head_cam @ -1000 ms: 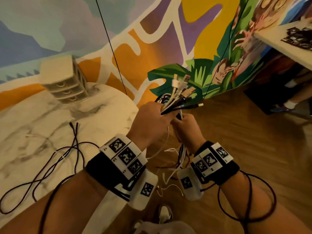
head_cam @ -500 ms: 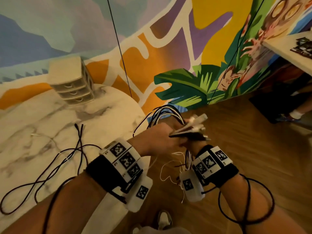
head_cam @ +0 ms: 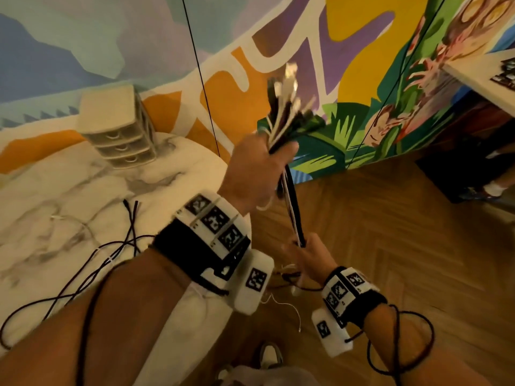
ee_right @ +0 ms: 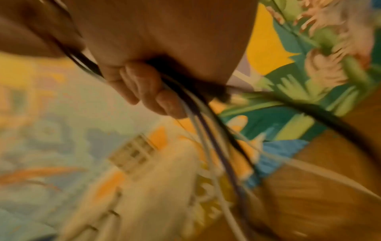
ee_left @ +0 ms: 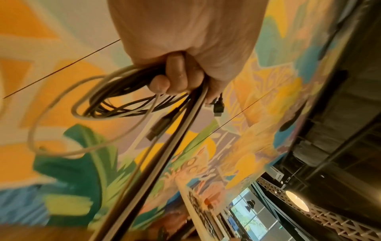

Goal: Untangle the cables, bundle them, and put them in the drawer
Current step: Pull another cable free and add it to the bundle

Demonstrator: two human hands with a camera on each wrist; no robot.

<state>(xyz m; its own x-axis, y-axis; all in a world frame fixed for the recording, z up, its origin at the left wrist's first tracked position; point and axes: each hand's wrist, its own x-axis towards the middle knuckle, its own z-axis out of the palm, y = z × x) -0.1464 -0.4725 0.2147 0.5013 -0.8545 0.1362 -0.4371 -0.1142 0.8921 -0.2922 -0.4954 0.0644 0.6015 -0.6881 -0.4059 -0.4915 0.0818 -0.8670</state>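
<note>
Your left hand [head_cam: 255, 168] fists bundle of black and white cables [head_cam: 289, 201] raised beyond round marble table [head_cam: 69, 190] edge, plugs fanned upward. Your right hand [head_cam: 308, 257] grips same strands lower, pulled taut. Beige three-drawer plastic organiser [head_cam: 119, 126] sits on table, drawers closed.

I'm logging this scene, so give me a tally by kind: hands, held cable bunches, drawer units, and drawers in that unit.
Hands: 2 (left hand, right hand)
Cable bunch, gripped by both hands: 1
Drawer unit: 1
Drawers in the unit: 3
Total: 7
</note>
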